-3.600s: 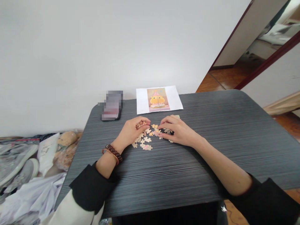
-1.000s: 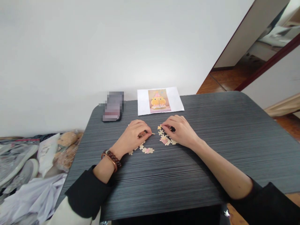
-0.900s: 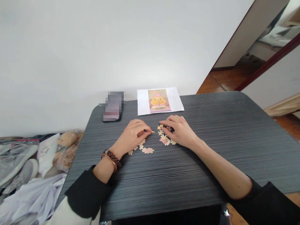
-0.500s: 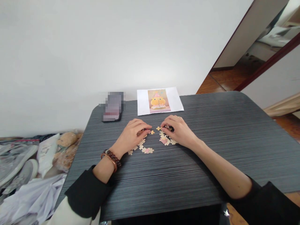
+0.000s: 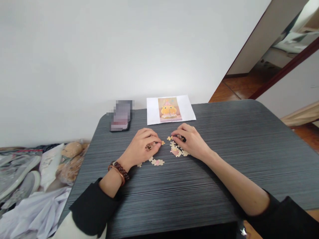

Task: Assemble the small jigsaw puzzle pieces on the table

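Small cream and pink puzzle pieces [image 5: 157, 162] lie scattered on a dark striped table [image 5: 224, 159]. My left hand [image 5: 141, 148], with a brown bead bracelet at the wrist, rests curled over the left group, its fingertips pinching a small piece [image 5: 162, 143]. My right hand [image 5: 190, 141] lies over the right group of pieces [image 5: 175, 152], fingertips pressing on a piece [image 5: 169, 138] at its front. The two hands are a few centimetres apart. Many pieces are hidden under the palms.
A printed sheet with a yellow cartoon picture [image 5: 169, 109] lies at the table's far edge, and a dark phone [image 5: 120, 117] lies left of it. Shoes, bags and white cloth [image 5: 30, 186] are piled on the floor at left. A doorway [image 5: 274, 53] opens at the right.
The single heap of pieces from 3.6 s ago is split into a left and a right group. In the last second both hands stay put, only their fingertips shifting; the camera tilted slightly.
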Demonstrator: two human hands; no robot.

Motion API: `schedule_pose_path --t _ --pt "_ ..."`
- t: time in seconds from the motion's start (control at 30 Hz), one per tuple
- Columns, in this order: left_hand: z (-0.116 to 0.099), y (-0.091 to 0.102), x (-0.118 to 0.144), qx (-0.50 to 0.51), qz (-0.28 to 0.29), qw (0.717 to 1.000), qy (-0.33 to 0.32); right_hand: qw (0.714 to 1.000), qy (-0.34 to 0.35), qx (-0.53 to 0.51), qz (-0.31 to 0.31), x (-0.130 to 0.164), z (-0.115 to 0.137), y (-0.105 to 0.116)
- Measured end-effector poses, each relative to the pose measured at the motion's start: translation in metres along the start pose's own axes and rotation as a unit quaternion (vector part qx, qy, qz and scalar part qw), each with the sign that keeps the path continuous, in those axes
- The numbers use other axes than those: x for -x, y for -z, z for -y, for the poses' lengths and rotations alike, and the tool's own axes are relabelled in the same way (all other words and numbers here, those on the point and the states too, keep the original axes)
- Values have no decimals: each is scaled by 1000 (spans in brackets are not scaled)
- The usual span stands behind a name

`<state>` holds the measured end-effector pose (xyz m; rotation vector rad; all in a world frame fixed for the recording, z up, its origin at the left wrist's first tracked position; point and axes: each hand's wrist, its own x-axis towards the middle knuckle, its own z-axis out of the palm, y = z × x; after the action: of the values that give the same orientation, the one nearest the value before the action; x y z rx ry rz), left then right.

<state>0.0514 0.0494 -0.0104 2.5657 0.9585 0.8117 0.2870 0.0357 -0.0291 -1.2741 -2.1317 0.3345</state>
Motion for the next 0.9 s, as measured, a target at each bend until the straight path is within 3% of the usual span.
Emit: schedule_pose_path --t 0.27,0.53,0.73,0.9 --pt "1 2 1 4 19 998 -61 1000 18 8 9 -1 3 4" --pt "1 0 2 -9 1 999 -40 997 54 21 53 1 3 4" --pt "3 2 1 -22 -33 999 2 998 56 21 37 1 2 5" --pt "3 2 0 -31 -34 999 -6 998 57 14 32 1 3 5"
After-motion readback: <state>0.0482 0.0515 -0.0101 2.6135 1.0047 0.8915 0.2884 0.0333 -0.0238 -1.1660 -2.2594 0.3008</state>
